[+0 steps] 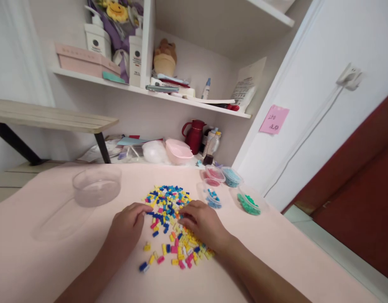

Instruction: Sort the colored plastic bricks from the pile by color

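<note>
A loose pile of small building bricks (pixel 170 202) in blue, yellow, pink, white and orange is spread over the pink tabletop. At the pile's left edge is my left hand (pixel 127 221), its thumb and index finger close together beside dark blue bricks. Whatever lies between those fingertips is too small to make out. My right hand (pixel 203 221) reaches over the pile from the right, palm down. Its thumb and index finger are apart, with the fingertips among the bricks, and it covers part of the pile. Yellow bricks (pixel 190 242) lie under and in front of this hand.
A clear round tub (pixel 97 189) stands to the left, near a transparent lid (pixel 63 219). On the right are small containers of blue bricks (pixel 213 200), green bricks (pixel 249 204), red pieces (pixel 214 174) and light blue pieces (pixel 232 176). Behind them stands a red jug (pixel 195 136).
</note>
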Demonstrator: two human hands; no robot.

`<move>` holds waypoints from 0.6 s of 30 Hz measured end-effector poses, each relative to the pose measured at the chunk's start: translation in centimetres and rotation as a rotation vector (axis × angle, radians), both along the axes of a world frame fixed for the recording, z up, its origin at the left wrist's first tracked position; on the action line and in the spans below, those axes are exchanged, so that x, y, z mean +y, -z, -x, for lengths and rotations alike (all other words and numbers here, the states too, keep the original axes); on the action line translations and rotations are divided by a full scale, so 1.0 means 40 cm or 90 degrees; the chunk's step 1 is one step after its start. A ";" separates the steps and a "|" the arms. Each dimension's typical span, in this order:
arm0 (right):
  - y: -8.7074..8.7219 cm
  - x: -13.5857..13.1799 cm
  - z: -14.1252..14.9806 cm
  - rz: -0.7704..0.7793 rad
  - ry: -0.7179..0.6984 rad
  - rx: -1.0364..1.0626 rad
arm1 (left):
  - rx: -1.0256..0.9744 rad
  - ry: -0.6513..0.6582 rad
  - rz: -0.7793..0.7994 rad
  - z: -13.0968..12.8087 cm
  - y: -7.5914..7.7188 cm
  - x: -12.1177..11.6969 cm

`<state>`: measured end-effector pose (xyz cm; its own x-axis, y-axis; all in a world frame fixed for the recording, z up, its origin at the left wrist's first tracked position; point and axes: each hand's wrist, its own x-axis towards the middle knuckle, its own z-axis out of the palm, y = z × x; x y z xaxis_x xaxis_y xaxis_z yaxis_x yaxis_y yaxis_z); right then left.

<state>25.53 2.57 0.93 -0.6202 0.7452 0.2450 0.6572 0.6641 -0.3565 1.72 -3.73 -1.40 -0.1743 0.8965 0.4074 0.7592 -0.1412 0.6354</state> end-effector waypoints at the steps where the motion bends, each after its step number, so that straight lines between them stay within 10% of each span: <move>1: -0.001 -0.001 0.001 0.006 0.007 -0.004 | -0.001 0.001 -0.003 -0.001 -0.002 -0.002; 18: -0.010 0.000 -0.011 0.045 0.076 -0.020 | 0.001 0.001 0.021 0.010 0.013 0.012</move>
<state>25.96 2.56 1.32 -0.5322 0.8290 0.1716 0.7416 0.5543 -0.3777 1.32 -3.27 -1.92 -0.1728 0.9099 0.3772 0.7597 -0.1206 0.6389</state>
